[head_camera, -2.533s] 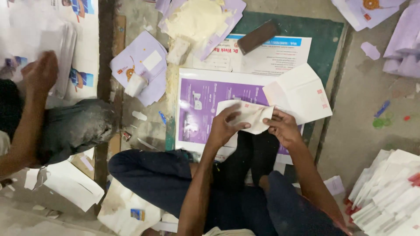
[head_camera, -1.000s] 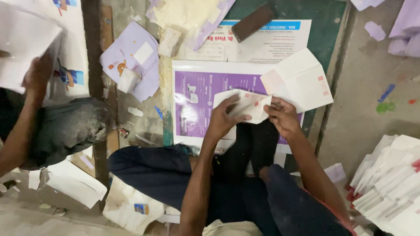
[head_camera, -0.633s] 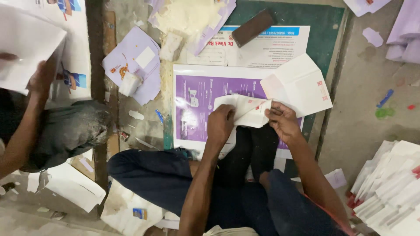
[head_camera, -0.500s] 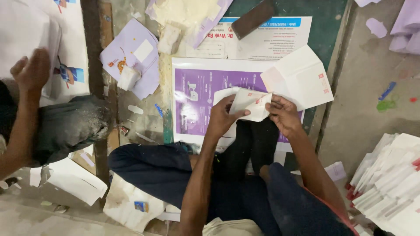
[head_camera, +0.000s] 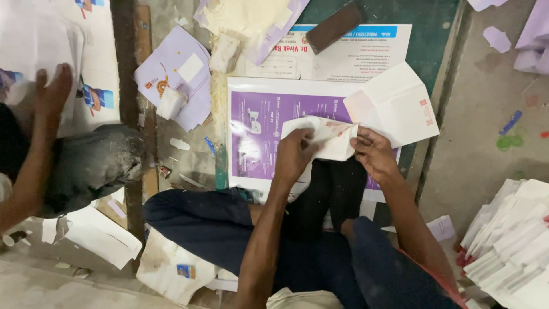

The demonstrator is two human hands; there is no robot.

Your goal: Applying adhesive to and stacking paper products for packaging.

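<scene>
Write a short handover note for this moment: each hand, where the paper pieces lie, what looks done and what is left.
Left hand: pressing on the small white folded paper, fingers on its left half.
Right hand: pinching the same paper's right edge.
The paper lies over the purple printed sheet; a larger white envelope lies just to the right of it.
Done: a stack of white folded pieces lies at the far right.
Left: the piece in hand looks only partly folded.
Another person's hand rests on sheets at the far left.
</scene>
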